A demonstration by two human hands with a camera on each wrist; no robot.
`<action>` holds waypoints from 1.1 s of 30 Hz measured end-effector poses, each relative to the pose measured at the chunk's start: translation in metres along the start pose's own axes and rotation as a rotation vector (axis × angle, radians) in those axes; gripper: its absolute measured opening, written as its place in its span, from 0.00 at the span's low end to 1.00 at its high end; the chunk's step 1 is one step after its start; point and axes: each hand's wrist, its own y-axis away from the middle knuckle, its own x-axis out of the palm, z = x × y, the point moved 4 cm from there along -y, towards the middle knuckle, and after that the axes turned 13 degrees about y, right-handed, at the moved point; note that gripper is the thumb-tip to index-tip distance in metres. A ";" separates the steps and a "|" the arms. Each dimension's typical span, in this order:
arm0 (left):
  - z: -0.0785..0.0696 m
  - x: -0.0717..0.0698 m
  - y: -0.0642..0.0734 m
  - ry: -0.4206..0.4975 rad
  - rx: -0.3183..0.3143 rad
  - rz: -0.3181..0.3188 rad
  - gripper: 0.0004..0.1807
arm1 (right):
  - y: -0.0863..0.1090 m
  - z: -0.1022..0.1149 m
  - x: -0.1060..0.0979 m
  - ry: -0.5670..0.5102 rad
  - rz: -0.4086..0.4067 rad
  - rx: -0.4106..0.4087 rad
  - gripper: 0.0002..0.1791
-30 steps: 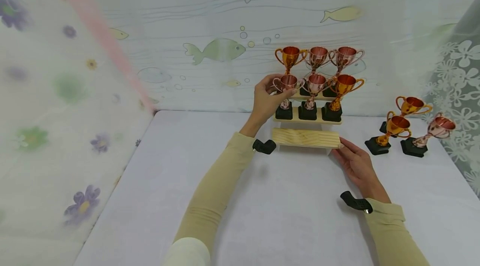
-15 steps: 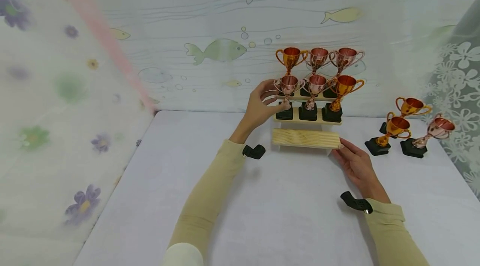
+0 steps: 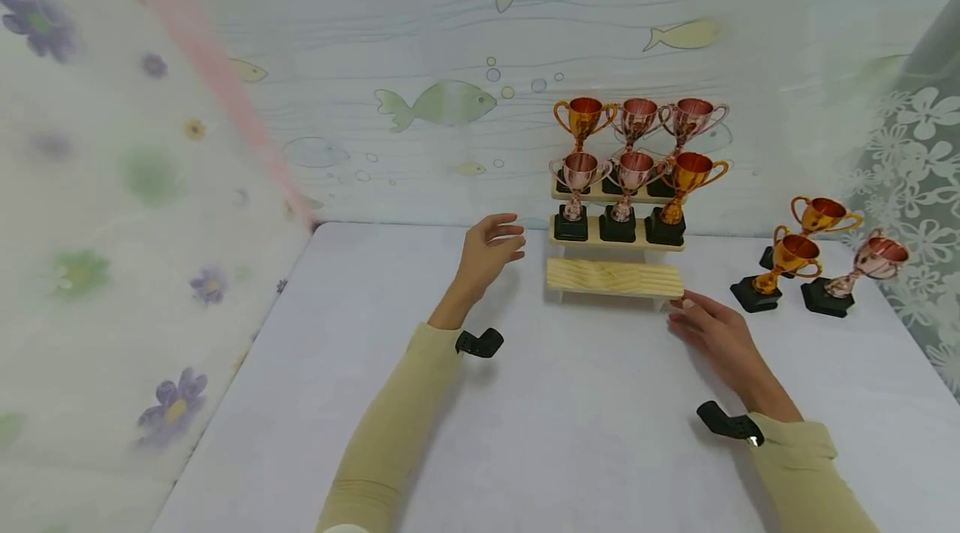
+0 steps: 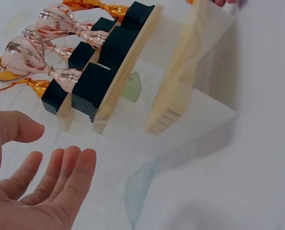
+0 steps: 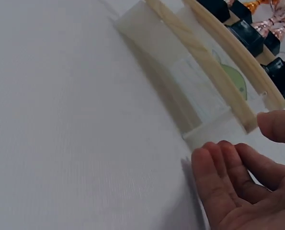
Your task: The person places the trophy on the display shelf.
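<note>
A three-step display stand with wooden shelves (image 3: 615,276) on clear supports stands at the back of the table. On its middle shelf are a pink trophy cup (image 3: 580,174) at the left, another pink one (image 3: 633,173) and an orange-gold one (image 3: 690,174), all upright on black bases. Three more trophies line the top shelf; the bottom shelf is bare. My left hand (image 3: 483,253), fingers loosely bent and holding nothing, hovers left of the stand. At the bottom shelf's right end is my right hand (image 3: 720,341), its thumb (image 5: 276,125) right by the plank's corner, fingers relaxed.
Right of the stand, two gold trophies (image 3: 797,253) and a pink trophy (image 3: 883,256) stand on the white table (image 3: 570,433). A fish-patterned curtain (image 3: 420,16) hangs right behind the stand. Flowered cloth (image 3: 172,266) borders the left side.
My left hand has let go of the left pink trophy on the middle shelf and pulled back to the left and down. My right hand has eased slightly off the shelf's end.
</note>
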 end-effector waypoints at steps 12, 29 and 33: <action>0.045 0.001 0.023 0.150 -0.253 -0.026 0.30 | 0.052 -0.009 -0.057 0.658 -0.337 -0.109 0.31; 0.075 0.026 0.024 0.321 -0.255 -0.159 0.27 | 0.027 0.005 -0.102 0.376 -0.849 0.000 0.43; 0.078 0.029 0.024 0.309 -0.260 -0.155 0.25 | 0.017 0.011 -0.103 0.340 -0.884 -0.037 0.43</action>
